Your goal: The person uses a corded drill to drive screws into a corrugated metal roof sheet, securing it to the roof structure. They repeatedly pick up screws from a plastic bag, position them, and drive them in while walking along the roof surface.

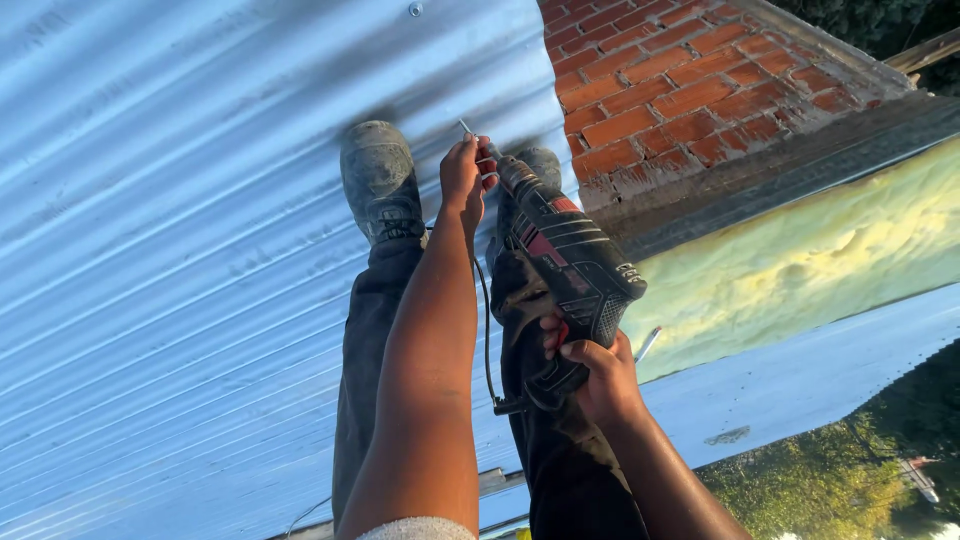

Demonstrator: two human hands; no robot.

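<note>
Drill [565, 262], black and red, long axis running from near right to far left, nose aimed at the corrugated metal roof [180, 200] between the boots [378, 180]. Right hand [598, 378] wraps the grip, fingers closed. Left hand [464, 172] pinches at the chuck, where a thin bit [466, 127] sticks out. Cord [487, 340] hangs between forearms. Brick wall [680, 90] far right.

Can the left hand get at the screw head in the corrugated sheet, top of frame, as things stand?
Probably not without shifting. The left hand is busy pinching a thin metal bit at the nose of the black-and-red power drill, and the small round screw head sits far up the corrugated metal roofing sheet, beyond the grey boot.
</note>
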